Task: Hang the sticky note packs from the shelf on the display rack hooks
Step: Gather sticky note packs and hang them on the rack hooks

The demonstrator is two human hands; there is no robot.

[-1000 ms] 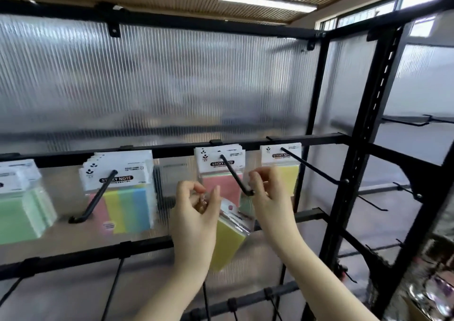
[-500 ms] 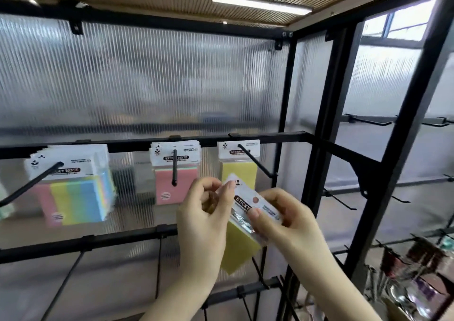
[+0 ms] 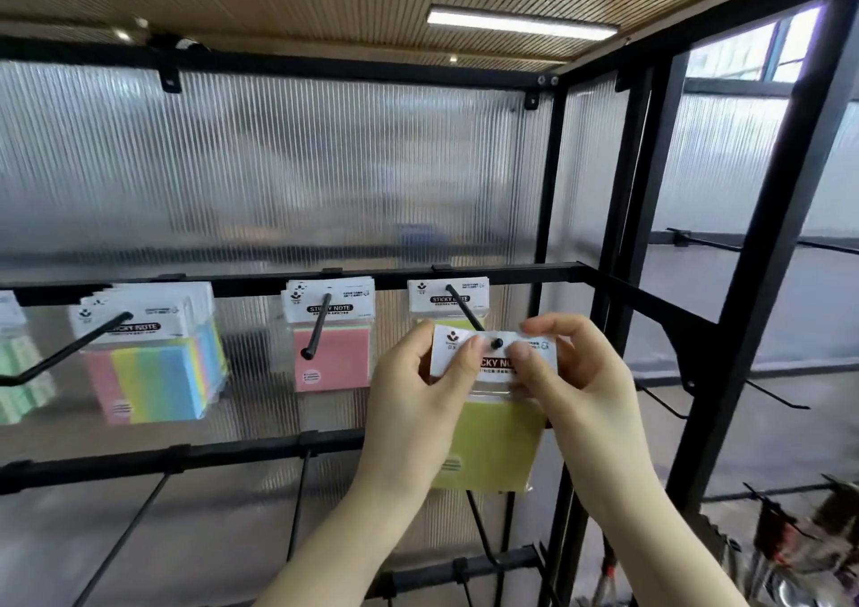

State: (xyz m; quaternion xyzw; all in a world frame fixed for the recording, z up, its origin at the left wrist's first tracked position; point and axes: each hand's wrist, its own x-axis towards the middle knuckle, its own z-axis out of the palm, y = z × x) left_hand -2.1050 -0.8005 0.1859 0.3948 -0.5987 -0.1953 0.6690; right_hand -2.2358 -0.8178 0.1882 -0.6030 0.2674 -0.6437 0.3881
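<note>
1. Both hands pinched the yellow pack [image 3: 488, 439] by its white header: left hand [image 3: 418, 402], right hand [image 3: 581, 388].
2. The hook [image 3: 469, 316] tip poked through the header hole, between the two thumbs.
3. The hook ran back and up toward the rail [image 3: 511, 274]; sliding the pack that way would likely seat it.

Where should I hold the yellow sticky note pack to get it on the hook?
Pinch the yellow pack by its white header card, one hand each side of the hole, from the front. That leaves the hole open for the hook, as the left hand and right hand show.
</note>
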